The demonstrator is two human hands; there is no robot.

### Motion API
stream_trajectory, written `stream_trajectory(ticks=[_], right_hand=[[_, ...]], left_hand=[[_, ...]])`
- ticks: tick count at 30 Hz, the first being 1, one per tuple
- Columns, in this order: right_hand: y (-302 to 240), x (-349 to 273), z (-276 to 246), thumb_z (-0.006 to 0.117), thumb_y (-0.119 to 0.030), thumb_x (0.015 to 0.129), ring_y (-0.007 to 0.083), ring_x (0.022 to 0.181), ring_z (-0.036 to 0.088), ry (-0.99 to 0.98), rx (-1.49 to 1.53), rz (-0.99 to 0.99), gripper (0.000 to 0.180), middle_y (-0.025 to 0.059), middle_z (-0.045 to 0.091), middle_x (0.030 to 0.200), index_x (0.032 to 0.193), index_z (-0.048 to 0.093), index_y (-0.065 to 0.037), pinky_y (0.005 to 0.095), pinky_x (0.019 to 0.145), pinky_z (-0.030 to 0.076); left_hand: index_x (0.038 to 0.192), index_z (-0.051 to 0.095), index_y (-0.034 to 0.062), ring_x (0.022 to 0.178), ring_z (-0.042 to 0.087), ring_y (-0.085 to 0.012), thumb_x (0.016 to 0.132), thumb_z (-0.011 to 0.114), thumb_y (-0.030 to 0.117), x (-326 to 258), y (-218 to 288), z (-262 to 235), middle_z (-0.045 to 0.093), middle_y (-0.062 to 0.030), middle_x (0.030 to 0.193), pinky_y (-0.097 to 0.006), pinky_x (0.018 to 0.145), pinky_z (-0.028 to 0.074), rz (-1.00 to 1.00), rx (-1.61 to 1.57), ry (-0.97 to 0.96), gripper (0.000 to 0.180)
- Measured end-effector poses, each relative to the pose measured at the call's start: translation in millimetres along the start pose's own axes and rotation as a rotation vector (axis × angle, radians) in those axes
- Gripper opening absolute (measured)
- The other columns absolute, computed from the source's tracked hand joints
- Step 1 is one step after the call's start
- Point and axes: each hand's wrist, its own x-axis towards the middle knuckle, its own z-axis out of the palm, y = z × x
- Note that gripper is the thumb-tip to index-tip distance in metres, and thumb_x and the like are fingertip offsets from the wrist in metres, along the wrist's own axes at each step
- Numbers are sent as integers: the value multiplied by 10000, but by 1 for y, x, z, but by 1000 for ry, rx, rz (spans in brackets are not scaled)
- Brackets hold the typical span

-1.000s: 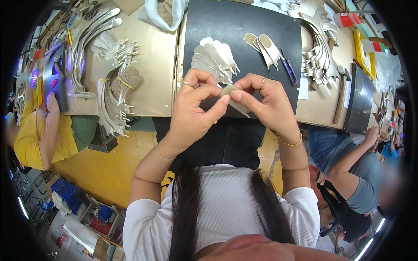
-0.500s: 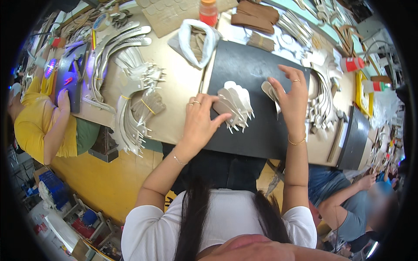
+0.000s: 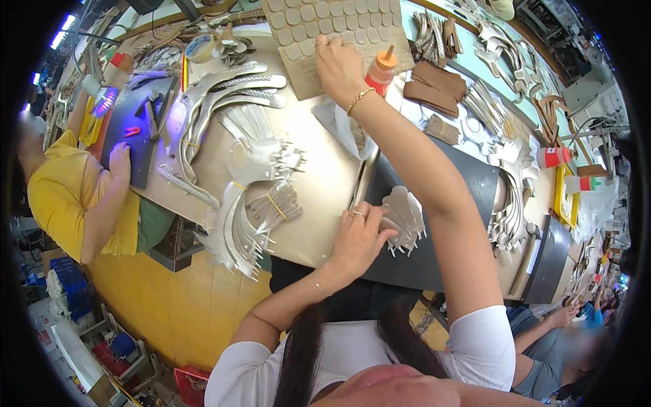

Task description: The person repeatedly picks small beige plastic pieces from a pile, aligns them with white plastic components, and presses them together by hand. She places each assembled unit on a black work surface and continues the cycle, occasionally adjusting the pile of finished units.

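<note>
On a black mat (image 3: 468, 173) lies a fan of overlapping pale, flat leather-like pieces (image 3: 405, 211) with narrow prongs along the near edge. My left hand (image 3: 359, 239) rests at the fan's left side, thumb and forefinger apart beside its edge. Across the mat stretches my right arm, ending in my right hand (image 3: 340, 68) at a brown sheet (image 3: 302, 74) covered in rows of rounded pale tabs (image 3: 342, 26). Its fingers are bent together at the tabs; whatever lies under the tips is hidden. The forearm covers part of the mat.
Beside my right wrist stands an orange-capped bottle (image 3: 382, 68), with a white bag (image 3: 346, 129) below it. Bundled pale straps (image 3: 237, 203) lie left; brown leather strips (image 3: 434, 88) lie beyond the mat. A co-worker in yellow (image 3: 81, 193) sits left, another person (image 3: 549, 356) right.
My right hand has swung from the mat's right side to the tabbed sheet at the far left. My left hand stays beside the fan. The whole view has shifted.
</note>
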Motion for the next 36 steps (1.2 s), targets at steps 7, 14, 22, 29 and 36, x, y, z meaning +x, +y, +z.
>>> stream_trajectory(ticks=[7,14,22,29,36], right_hand=[[-1,9,29,634,-154,847,265,842,670,-105,-101,29,223,122,656,932,1048,571,-81,331,656,537],[4,9,30,639,-138,844,260,804,679,-82,-80,25,212,110,663,897,1038,569,-88,336,632,540],[4,11,35,633,-137,847,264,817,687,-62,-50,51,209,120,668,913,1040,572,-82,336,647,543],[5,7,26,640,-114,835,290,783,699,-125,17,54,279,144,646,956,1092,538,-80,351,597,556],[9,1,2,613,-86,838,366,746,682,3,225,66,368,176,565,1025,1173,463,-61,413,628,575]], left_hand=[[1016,585,-6,776,598,-282,805,739,60,2,-4,1,569,-133,962,-356,700,503,-55,-314,-29,269],[939,569,-23,758,632,-126,863,714,65,8,-14,-1,606,-78,950,-251,602,544,-256,-707,-162,185],[941,487,12,867,641,-99,921,636,55,13,-10,-10,609,-135,1158,-222,595,556,-549,-1041,-345,156],[956,500,20,949,643,-139,919,633,48,12,-20,-5,610,-158,1176,-250,721,581,-614,-1225,-343,140],[961,526,29,969,631,-136,919,640,54,10,-25,-4,631,-158,1140,-263,759,582,-639,-1314,-318,124]])
